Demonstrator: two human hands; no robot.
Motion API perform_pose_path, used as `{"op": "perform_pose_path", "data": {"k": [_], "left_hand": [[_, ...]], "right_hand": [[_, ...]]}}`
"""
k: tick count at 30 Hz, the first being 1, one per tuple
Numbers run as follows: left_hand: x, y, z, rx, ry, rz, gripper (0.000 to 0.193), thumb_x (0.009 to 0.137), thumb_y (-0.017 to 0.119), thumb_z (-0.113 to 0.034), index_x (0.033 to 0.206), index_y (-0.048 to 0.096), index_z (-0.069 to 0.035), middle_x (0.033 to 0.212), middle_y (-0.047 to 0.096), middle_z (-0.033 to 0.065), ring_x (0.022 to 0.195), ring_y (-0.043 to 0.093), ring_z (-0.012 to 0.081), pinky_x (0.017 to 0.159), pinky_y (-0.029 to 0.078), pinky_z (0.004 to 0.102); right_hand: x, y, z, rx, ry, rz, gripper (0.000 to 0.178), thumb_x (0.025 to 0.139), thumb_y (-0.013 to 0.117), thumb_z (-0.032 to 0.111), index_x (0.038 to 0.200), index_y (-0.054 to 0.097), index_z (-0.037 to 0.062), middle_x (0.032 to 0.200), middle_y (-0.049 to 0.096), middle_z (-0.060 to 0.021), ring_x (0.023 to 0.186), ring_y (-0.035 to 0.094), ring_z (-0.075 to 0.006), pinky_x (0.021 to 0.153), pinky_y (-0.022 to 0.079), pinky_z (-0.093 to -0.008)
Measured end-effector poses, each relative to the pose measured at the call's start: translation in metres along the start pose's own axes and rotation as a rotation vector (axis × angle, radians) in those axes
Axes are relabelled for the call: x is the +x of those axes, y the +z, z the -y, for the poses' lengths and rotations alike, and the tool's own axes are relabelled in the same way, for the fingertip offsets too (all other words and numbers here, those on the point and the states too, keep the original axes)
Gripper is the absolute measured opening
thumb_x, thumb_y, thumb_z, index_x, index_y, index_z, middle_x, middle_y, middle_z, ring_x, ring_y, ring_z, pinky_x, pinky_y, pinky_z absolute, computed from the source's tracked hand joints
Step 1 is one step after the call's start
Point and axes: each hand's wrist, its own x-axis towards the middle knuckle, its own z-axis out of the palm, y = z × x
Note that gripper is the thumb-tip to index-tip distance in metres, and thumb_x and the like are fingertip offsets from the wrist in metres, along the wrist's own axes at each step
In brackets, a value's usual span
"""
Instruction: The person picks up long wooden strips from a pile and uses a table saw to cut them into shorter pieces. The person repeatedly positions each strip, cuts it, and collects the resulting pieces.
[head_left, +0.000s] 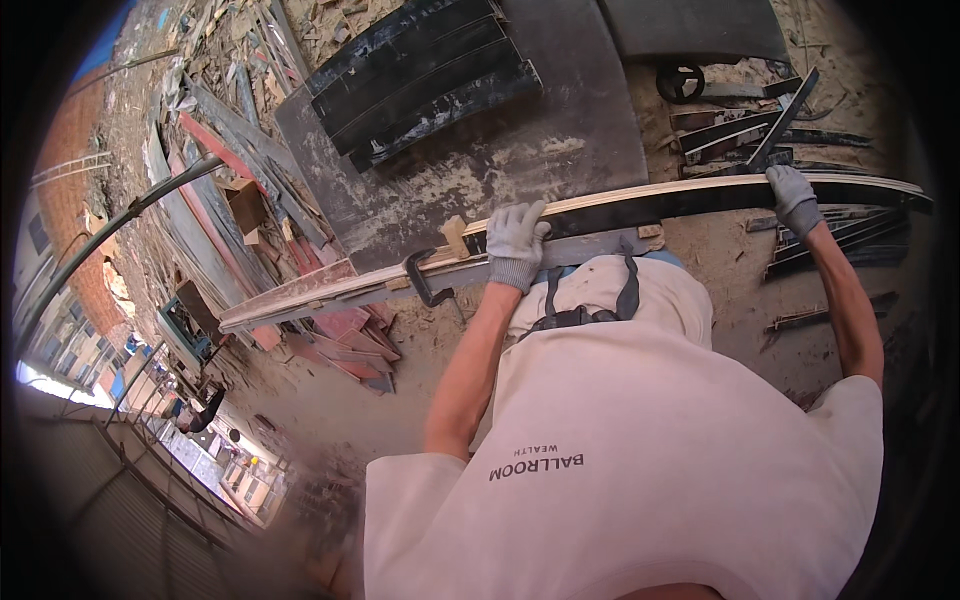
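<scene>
A long strip of black-faced plywood (630, 209) with pale layered edges lies across in front of me, running out to the right. My left hand (517, 240), in a grey work glove, is closed over its left end. Farther along, my right hand (794, 200), gloved alike, grips the strip with the fingers over its top edge. The strip lies along the near edge of a dark, dusty worktable (420, 215). Left of my left hand, a small wood block (455, 236) and a black C-clamp (424, 280) sit on a long wooden rail (320, 285).
Several black boards (425, 85) lie on the worktable. A black handwheel (680, 84) stands at its right, near stacked dark strips (830, 240). Reddish offcuts (350, 340) and long scrap boards (215, 190) litter the ground at left. A curved metal pole (120, 220) crosses the left side.
</scene>
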Motion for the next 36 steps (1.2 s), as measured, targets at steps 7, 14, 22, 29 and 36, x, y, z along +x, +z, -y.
{"op": "perform_pose_path", "data": {"k": [7,14,22,29,36], "left_hand": [[0.000,0.000,-0.007,0.038,0.146,-0.094,0.048,0.102,0.057,-0.041,0.140,0.063,-0.013,0.121,0.063,0.0099,0.115,0.059,0.0317,0.107,0.044,0.0515],[-0.012,0.020,-0.001,0.088,0.099,-0.091,0.032,0.095,0.066,-0.038,0.119,0.071,-0.017,0.107,0.068,0.0077,0.104,0.063,0.0306,0.094,0.046,0.0490],[-0.023,0.020,-0.010,0.148,0.142,-0.177,0.026,0.095,0.067,-0.035,0.114,0.072,-0.017,0.102,0.068,0.0060,0.102,0.063,0.0293,0.087,0.046,0.0463],[-0.036,0.018,-0.013,0.202,0.169,-0.189,0.024,0.099,0.063,-0.034,0.114,0.071,-0.017,0.100,0.066,0.0091,0.098,0.062,0.0319,0.086,0.047,0.0460],[-0.044,0.020,-0.014,0.210,0.214,-0.259,0.022,0.097,0.067,-0.035,0.108,0.073,-0.017,0.098,0.067,0.0075,0.098,0.063,0.0301,0.084,0.047,0.0452]], "right_hand": [[0.001,0.006,0.007,0.018,0.098,0.085,0.046,0.065,0.071,0.001,0.109,0.058,0.0064,0.107,0.062,-0.0168,0.108,0.061,-0.0379,0.095,0.050,-0.0446],[-0.020,0.017,0.037,-0.014,0.210,0.110,0.049,0.064,0.072,-0.002,0.111,0.060,0.0066,0.111,0.062,-0.0154,0.111,0.061,-0.0360,0.098,0.050,-0.0432],[-0.035,0.008,0.070,-0.163,0.263,0.051,0.042,0.074,0.074,0.002,0.113,0.058,0.0063,0.111,0.062,-0.0154,0.110,0.063,-0.0339,0.095,0.052,-0.0424],[-0.052,0.024,0.086,-0.279,0.255,-0.038,0.037,0.078,0.069,0.000,0.113,0.058,0.0060,0.109,0.063,-0.0147,0.105,0.066,-0.0316,0.088,0.055,-0.0415],[-0.065,0.035,0.091,-0.308,0.233,-0.043,0.046,0.071,0.073,-0.002,0.114,0.057,0.0047,0.111,0.062,-0.0169,0.107,0.065,-0.0343,0.090,0.056,-0.0425]]}}
